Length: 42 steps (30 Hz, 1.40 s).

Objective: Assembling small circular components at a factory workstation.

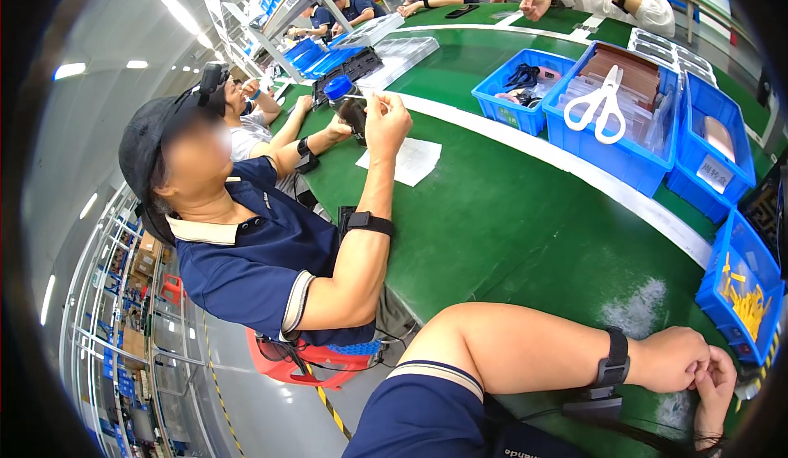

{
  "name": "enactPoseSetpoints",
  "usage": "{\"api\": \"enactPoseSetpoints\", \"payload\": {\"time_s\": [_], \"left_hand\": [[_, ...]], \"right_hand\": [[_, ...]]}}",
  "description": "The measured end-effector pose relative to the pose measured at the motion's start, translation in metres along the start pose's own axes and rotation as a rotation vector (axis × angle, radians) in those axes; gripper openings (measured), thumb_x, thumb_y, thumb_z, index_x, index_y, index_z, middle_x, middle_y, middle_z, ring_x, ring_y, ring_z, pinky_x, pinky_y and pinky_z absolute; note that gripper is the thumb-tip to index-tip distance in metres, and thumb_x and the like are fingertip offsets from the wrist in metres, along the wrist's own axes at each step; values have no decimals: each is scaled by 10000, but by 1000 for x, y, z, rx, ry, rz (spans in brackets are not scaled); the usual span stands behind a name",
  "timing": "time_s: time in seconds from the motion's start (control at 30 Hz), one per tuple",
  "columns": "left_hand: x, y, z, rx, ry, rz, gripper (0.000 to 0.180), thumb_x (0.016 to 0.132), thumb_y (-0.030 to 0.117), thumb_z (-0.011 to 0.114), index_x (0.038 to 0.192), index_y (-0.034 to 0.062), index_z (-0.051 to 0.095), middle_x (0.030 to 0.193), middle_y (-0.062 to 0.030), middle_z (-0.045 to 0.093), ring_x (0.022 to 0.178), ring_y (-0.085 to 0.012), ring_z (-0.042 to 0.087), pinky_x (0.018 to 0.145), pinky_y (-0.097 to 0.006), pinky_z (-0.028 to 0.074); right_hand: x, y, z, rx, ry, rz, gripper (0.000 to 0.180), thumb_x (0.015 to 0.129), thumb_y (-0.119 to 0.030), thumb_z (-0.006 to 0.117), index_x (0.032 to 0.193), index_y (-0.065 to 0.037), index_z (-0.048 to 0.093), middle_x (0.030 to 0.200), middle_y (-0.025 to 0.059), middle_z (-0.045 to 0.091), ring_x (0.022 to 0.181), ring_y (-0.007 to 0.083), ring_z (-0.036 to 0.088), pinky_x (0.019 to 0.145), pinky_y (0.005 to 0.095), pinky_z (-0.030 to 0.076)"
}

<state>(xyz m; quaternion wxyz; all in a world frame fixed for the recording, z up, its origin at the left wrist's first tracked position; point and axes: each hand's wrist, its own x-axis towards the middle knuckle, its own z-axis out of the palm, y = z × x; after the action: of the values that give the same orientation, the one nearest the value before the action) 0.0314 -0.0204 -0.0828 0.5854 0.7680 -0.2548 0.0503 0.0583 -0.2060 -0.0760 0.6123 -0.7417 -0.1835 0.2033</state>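
Note:
My left hand (671,358) is low at the right of the view, its forearm lying across the green table (501,253) with a black strap at the wrist. Its fingers are curled closed against my right hand (716,388), which comes in at the lower right edge with its fingers bent and closed too. The fingertips of both meet; whatever is between them, if anything, is too small or hidden. Closest to them stands a blue bin (743,290) of small yellow pieces.
Scissors with white handles (603,105) lie across a large blue bin (611,153) of brown and clear sheets. Smaller blue bins (525,89) flank it. On my left a co-worker (263,236) holds a dark bottle with a blue cap (337,89); a white sheet (414,161) lies by their hands.

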Motion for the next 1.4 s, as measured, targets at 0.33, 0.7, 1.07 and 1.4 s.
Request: {"api": "enactPoseSetpoints", "payload": {"time_s": [0.33,0.7,1.07,1.4], "left_hand": [[-1,-2,2,17,20,26,44,645,37,553,669,46,517,632,-95,518,630,-276,523,558,-388,403],[-2,-1,2,4,12,-18,50,649,35,551,671,60,514,630,-84,508,635,-268,517,571,-386,399],[-3,-1,1,-3,30,8,55,647,30,549,668,63,511,633,-84,511,623,-269,515,562,-387,399],[-2,0,2,3,37,9,47,647,36,553,676,49,518,633,-92,514,629,-278,516,560,-392,402]], "right_hand": [[-2,-6,7,63,4,-11,422,769,-226,618,1082,18,475,864,22,539,703,64,496,563,169,388],[-2,-3,7,76,5,-13,389,770,-187,607,1079,14,479,862,21,539,695,63,489,567,168,385],[-3,-9,4,124,-34,28,356,774,-115,607,1084,4,478,907,33,539,810,94,510,679,205,411],[-3,-13,8,111,-13,32,364,769,-165,628,1060,3,490,874,19,535,770,80,500,632,188,403]]}}
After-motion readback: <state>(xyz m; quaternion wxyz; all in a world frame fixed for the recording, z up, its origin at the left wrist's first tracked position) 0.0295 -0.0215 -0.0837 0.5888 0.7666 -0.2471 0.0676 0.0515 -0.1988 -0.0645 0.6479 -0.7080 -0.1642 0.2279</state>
